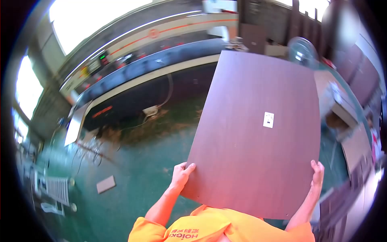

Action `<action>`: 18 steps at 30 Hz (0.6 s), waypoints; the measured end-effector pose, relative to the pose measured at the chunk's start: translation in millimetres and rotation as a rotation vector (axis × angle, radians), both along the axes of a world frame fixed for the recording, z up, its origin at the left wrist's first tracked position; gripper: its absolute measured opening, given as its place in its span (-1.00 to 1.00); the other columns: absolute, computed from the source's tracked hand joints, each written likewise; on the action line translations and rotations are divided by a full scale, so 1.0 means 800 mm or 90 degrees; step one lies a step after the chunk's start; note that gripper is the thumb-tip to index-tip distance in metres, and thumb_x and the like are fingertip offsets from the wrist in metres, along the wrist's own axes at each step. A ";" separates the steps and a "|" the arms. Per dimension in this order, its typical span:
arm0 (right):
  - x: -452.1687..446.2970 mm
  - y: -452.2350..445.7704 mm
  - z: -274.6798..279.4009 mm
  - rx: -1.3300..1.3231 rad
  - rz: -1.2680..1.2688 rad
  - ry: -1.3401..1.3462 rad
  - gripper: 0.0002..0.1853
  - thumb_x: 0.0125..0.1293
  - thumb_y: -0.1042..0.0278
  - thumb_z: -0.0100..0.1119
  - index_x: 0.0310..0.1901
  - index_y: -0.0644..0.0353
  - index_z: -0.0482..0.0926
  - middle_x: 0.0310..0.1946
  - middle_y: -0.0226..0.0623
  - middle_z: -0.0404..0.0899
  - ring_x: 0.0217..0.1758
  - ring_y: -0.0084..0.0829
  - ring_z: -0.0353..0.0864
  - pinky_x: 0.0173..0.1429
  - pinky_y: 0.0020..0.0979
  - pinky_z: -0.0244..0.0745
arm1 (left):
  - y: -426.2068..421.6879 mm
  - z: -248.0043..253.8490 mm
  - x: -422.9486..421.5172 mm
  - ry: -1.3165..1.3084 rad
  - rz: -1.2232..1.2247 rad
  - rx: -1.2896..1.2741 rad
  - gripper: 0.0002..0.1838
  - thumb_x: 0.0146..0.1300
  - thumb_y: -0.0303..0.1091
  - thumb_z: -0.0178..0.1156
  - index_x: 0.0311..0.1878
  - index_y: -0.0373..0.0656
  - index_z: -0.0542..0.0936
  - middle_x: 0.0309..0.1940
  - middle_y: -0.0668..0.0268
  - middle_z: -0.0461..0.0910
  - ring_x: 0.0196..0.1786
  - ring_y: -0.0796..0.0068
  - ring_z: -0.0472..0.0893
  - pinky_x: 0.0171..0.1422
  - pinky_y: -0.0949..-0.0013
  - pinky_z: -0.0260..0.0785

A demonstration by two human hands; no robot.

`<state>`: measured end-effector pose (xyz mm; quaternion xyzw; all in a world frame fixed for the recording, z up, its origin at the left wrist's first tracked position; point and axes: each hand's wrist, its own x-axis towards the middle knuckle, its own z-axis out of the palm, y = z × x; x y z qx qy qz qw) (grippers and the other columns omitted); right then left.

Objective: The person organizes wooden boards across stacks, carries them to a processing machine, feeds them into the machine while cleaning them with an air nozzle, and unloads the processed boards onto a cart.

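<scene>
A large reddish-brown wood-grain panel (258,161) is held up in front of the orange shirt, its near edge close to the body. On its face is a small white label (268,119) with dark print. My left hand (183,176) grips the panel's left edge near the lower corner, thumb on top. The right edge is in my right hand (317,174), thumb up along the side. The fingers beneath the panel are hidden on both sides.
A long machine (153,60) with a blue band runs across the back. Sawdust and a small board (106,184) lie on the green floor. A metal rack (56,189) stands at the left, a round fan (302,53) behind the panel, and stacked boards (354,149) at the right.
</scene>
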<state>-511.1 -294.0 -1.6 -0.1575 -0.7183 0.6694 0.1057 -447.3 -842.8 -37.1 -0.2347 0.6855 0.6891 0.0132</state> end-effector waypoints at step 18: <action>-0.622 -0.908 -0.077 0.128 0.483 -0.270 -0.57 0.10 0.06 0.20 -0.11 0.24 0.61 -0.18 -0.08 0.60 -0.04 -0.19 0.52 0.06 -0.08 0.35 | -0.596 -0.079 -0.149 -0.114 0.531 -0.034 -0.72 0.27 -0.30 0.22 -0.19 -0.40 0.65 -0.36 0.25 0.67 -0.36 0.50 0.61 -0.23 0.38 0.47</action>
